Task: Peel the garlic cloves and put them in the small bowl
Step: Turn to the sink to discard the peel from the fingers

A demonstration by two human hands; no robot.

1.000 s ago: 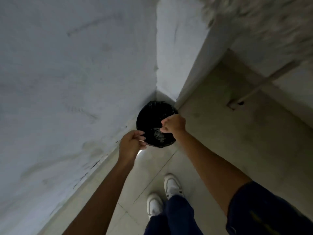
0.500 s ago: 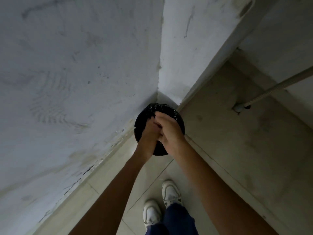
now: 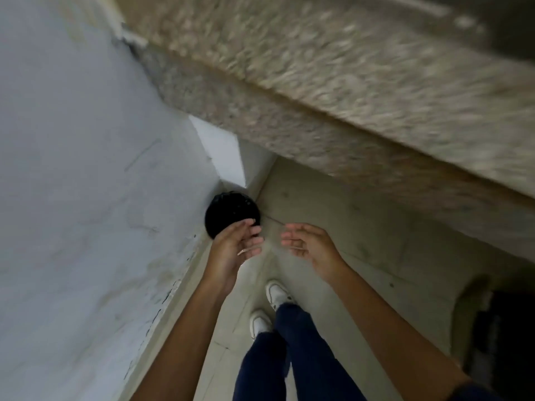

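Standing view, looking straight down past both forearms to the floor point(image 3: 362, 256). Left hand point(image 3: 236, 248) held out over the near right edge of a black-lined bin point(image 3: 231, 214), palm turned toward the other hand, fingers point(image 3: 252, 241) loosely extended and holding nothing that can be made out; a pale sliver near the lower finger, too small and blurred to identify. Right hand point(image 3: 311, 243) just to the right, apart from the left, palm facing it, fingers slack and spread, likewise gripping nothing. Gap of bare floor between the two hands.

Bin tucked far into the corner where the white wall point(image 3: 86, 183) on the left meets a short white return point(image 3: 220, 151); round mouth, dark liner, contents not visible. No garlic cloves and no small bowl in view, so their whereabouts cannot be told.

Speckled stone countertop point(image 3: 333, 82) crossing the upper right, heavily motion-blurred, its edge overhanging the floor. Pale tiled floor below, with grout lines running toward the bin. Two white shoes point(image 3: 278, 293) near the bottom centre, one ahead of the other, under dark blue trouser legs point(image 3: 304, 357). A dark, indistinct shape point(image 3: 498, 328) at the near right edge, too blurred to name.
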